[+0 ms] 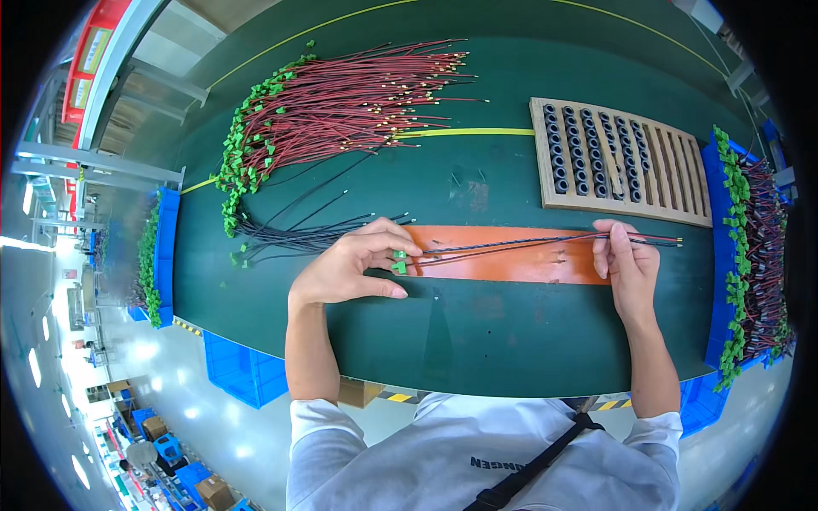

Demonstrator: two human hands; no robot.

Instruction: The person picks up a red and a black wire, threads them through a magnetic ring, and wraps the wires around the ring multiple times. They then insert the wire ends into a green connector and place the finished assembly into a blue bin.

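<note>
While hands hold wires, strip skirts rack edge; narrow gap

Left forearm, bare, rises nearly upright from the near side; left wrist bent so that the left hand turns toward the person's right, fingers close together and partly bent, thumb stretched out and apart from them. Right forearm, also bare, leans slightly inward, right hand pointing away from the body, fingers curled, thumb pressed toward the index finger in a pinch. From where I stand, both hands are held well apart, in front of the torso
</note>
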